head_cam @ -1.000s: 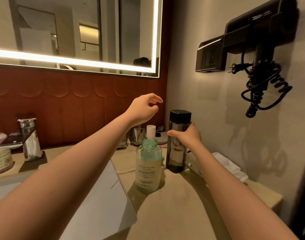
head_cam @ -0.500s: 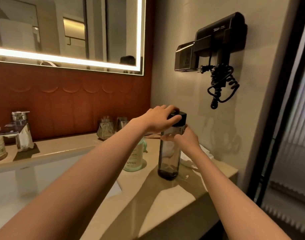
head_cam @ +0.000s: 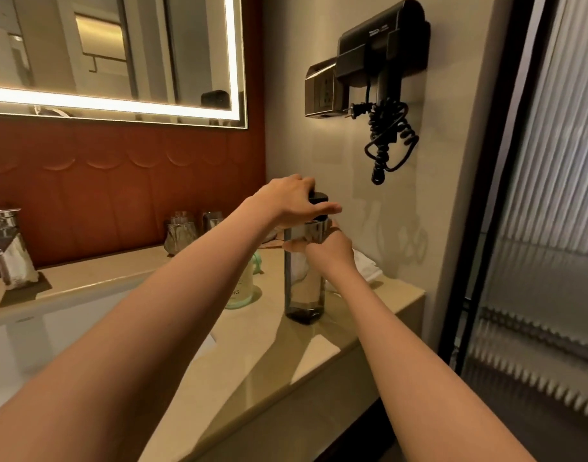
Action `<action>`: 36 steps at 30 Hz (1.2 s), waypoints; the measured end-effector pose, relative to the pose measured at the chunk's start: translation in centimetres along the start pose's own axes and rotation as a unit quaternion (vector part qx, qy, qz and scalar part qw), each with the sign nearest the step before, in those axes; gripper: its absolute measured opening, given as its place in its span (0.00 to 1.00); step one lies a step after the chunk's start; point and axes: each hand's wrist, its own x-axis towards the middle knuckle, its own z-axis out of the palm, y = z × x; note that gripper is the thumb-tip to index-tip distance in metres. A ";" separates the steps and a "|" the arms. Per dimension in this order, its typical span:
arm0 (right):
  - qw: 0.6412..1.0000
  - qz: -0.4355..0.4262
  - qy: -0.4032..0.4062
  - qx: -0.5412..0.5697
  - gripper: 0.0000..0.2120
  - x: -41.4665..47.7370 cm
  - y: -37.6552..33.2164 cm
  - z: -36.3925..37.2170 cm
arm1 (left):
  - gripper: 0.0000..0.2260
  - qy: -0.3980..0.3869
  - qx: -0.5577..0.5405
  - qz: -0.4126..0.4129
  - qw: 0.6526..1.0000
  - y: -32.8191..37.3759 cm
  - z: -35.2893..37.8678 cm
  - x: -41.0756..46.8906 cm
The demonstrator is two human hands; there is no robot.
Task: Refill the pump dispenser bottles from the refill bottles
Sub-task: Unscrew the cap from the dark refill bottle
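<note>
A tall smoky-grey dispenser bottle (head_cam: 305,288) stands upright on the beige counter (head_cam: 279,355) near the right wall. Its black cap (head_cam: 319,199) is mostly covered by my left hand (head_cam: 294,201), whose fingers wrap over it from above. My right hand (head_cam: 329,250) grips the bottle's upper body from the right side. Behind my left forearm stands a pale green refill bottle (head_cam: 241,288) with a white label; its top is hidden by the arm.
A white sink basin (head_cam: 52,338) lies at left with a chrome tap (head_cam: 9,251) behind it. Two glasses (head_cam: 182,231) stand by the red wall panel. A white cloth (head_cam: 366,268) lies behind the bottle. A hair dryer (head_cam: 382,61) hangs on the wall.
My left hand came down from the air onto the black cap and closed over it. My right hand stayed on the bottle's body. The camera swung to the right.
</note>
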 end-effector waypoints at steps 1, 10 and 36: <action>1.000 0.003 0.005 -0.004 0.31 -0.1 0.0 0.0 | 0.29 0.023 0.037 -0.031 0.999 0.4 0.0 0.1; 0.999 0.023 0.003 -0.039 0.42 -0.5 -0.5 -0.1 | 0.22 0.030 0.052 0.053 0.997 0.2 -0.9 -0.6; 0.998 0.027 0.001 -0.053 0.44 -0.8 -0.8 -0.6 | 0.18 0.017 -0.196 -0.087 0.977 -0.2 -1.2 -0.7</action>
